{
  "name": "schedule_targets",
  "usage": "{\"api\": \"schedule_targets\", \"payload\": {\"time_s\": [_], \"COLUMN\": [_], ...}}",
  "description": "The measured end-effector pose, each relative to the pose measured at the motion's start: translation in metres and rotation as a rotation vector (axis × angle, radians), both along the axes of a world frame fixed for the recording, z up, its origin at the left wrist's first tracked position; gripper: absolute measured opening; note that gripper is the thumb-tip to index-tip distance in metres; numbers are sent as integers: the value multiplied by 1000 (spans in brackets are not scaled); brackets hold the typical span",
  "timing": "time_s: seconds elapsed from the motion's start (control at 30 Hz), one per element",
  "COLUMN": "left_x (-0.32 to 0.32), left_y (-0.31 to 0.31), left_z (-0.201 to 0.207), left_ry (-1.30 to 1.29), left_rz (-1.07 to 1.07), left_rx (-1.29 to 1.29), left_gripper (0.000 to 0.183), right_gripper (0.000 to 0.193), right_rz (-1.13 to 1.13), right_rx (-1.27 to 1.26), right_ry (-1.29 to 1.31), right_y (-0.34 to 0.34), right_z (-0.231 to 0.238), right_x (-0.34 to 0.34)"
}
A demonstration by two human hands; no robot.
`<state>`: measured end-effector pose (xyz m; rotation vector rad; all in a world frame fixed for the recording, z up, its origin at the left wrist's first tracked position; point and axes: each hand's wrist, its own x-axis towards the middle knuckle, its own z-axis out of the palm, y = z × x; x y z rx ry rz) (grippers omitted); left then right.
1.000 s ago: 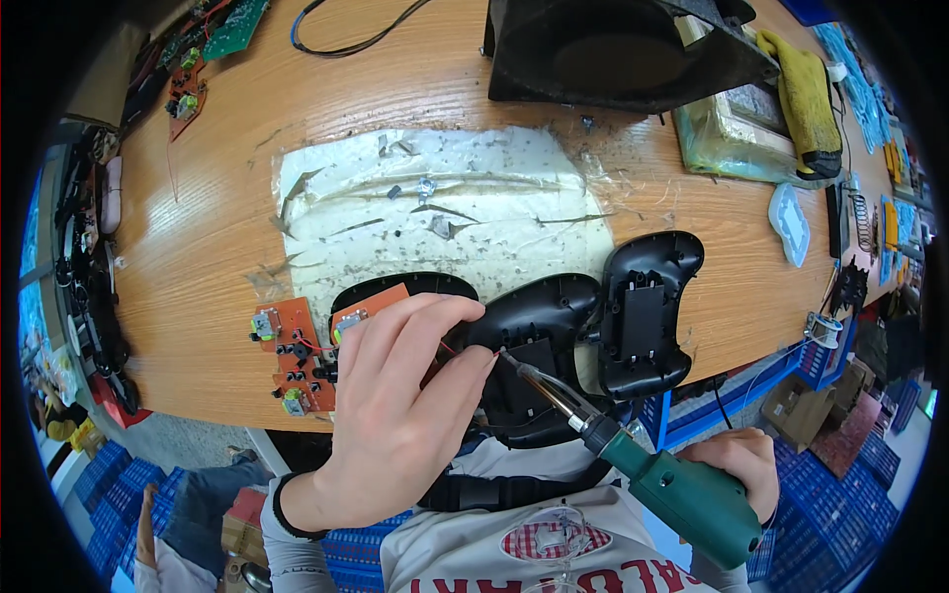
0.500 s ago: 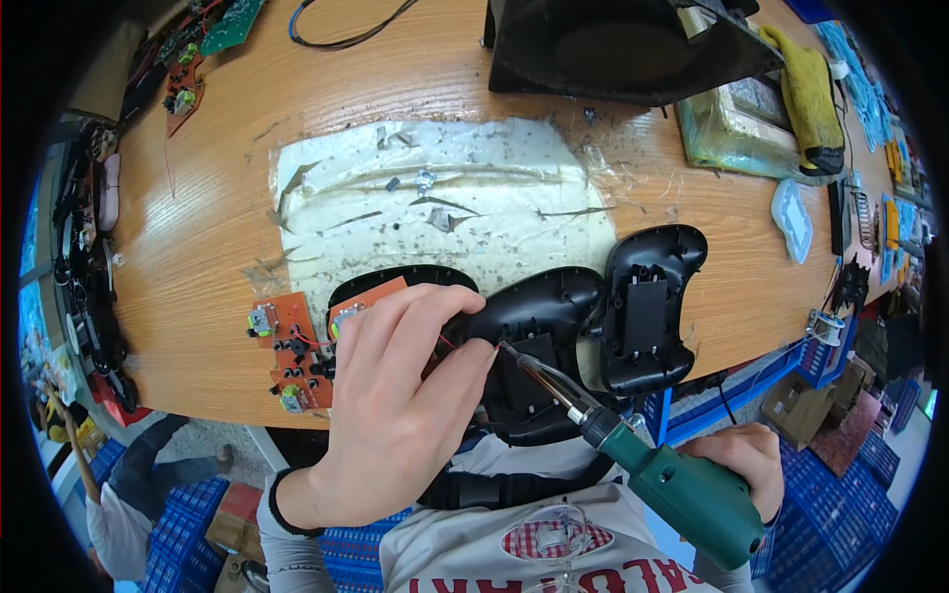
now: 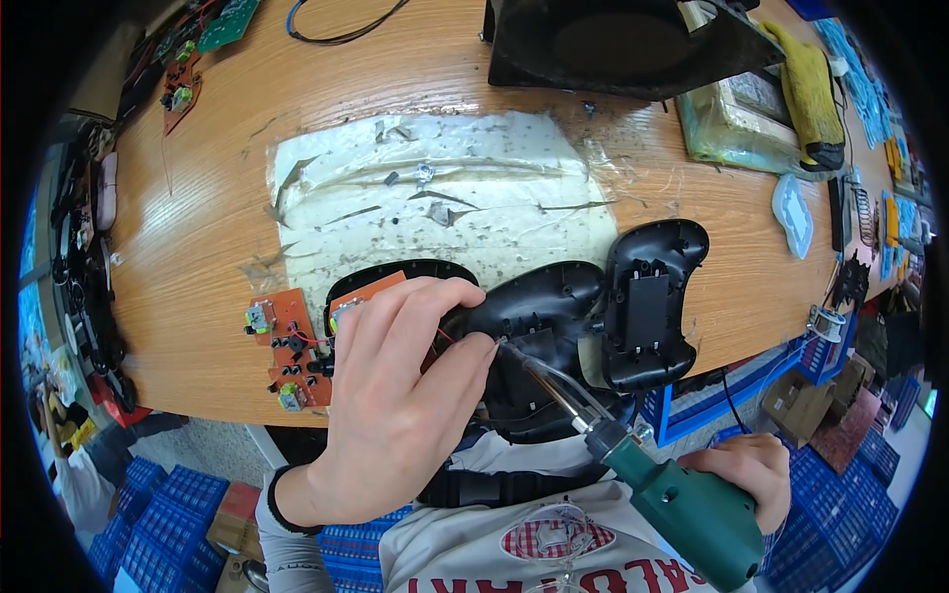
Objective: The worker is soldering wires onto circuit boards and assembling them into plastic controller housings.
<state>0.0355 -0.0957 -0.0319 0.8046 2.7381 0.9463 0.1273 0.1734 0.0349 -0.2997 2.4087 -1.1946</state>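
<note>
My left hand (image 3: 390,405) is pinched closed over a black gamepad shell half (image 3: 539,296), with a thin red wire (image 3: 444,334) running in at its fingertips. My right hand (image 3: 743,469) grips a green soldering gun (image 3: 682,504), whose tip reaches the shell right beside my left fingertips. The exact contact of tip and wire is too small to make out. Another black shell half (image 3: 648,306) lies to the right. Left of my hand rests an orange circuit board (image 3: 297,346) with red wires; a second orange board (image 3: 371,295) on a dark shell is partly hidden by my fingers.
A pale, stained sheet (image 3: 445,212) is taped to the wooden table (image 3: 208,287). At the back stands a black, open-fronted housing (image 3: 613,49), with a yellow-and-black bundle (image 3: 813,99) to its right. More boards (image 3: 180,97) lie far left. Blue crates (image 3: 188,504) are on the floor.
Both hands keep almost the same pose, with the soldering tip still at my left fingertips. The gun has shifted very slightly. A person at lower left has moved toward the picture's edge.
</note>
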Motion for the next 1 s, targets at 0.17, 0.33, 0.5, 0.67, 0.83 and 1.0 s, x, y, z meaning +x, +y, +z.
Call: {"api": "schedule_targets", "payload": {"time_s": [0.17,0.33,0.5,0.67,0.83,1.0], "left_x": [1,1,1,1,0,8], "left_y": [0,1,3,-1,1,5], "left_z": [1,-1,3,-1,1,19], "left_ry": [5,0,14,15,17,-38], "left_rz": [1,1,7,-24,-14,-98], "left_rx": [-19,-13,-39,-9,-4,-62], "left_gripper": [16,16,15,20,19,54], "right_gripper": [50,36,77,74,75,100], "right_rz": [-104,-196,-1008,-622,-602,-480], "right_rx": [-97,-185,-178,-430,-418,-620], "right_ry": [78,53,269,0,4,-74], "right_y": [7,21,30,52,43,28], "right_z": [0,-5,-33,-47,-71,-83], "right_x": [9,21,66,49,30,12]}}
